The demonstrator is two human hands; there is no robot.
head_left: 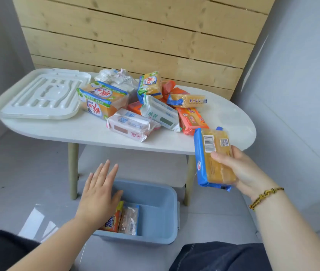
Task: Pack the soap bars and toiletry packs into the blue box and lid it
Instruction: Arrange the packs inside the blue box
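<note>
Pale planks are backing the white bench (pixel 88 132). Right hand (pixel 243 171) is closing its grip round a yellow soap bar (pixel 215 159), long axis upright. Blue box (pixel 161 212) is sitting on the floor, down-left of it. Left hand (pixel 98 194), flat and empty, is hovering over the box's near-left rim.

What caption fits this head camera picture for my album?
Right hand holds a yellow soap bar above the blue box; left hand hovers open.

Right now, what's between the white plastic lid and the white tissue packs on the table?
In the head view, a large orange soap multipack sits between the white plastic lid and the tissue packs.
</note>
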